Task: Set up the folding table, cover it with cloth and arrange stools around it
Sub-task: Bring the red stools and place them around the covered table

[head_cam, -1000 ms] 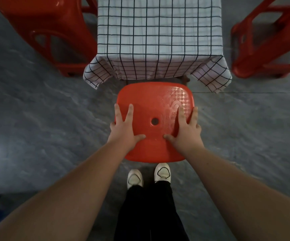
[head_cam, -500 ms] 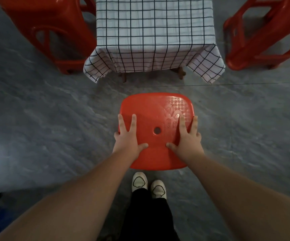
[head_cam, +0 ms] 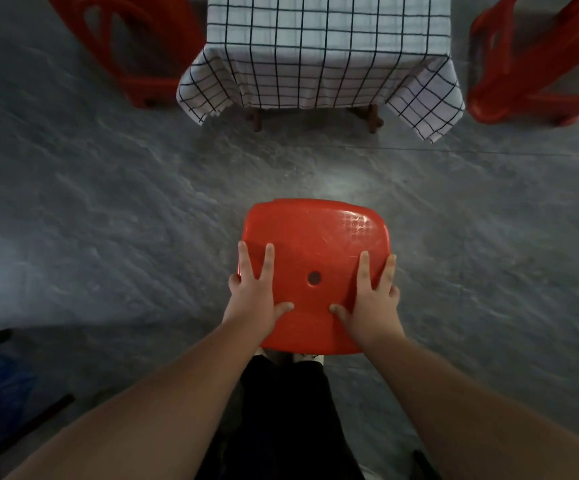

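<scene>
Red plastic square-seat stool (head_cam: 316, 233): near centre, well apart from far table (head_cam: 372, 116) under white black-grid cloth (head_cam: 329, 46). Left hand (head_cam: 255, 299) and right hand (head_cam: 373, 303) grasp seat's side edges, thumbs on top.

Bare forearms (head_cam: 163, 410), black trousers (head_cam: 281, 417), white shoes (head_cam: 310, 357)

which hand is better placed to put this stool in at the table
Neither wins: the left hand and right hand hold the stool evenly, either side of its centre hole, with the table straight ahead. Use both.
</scene>
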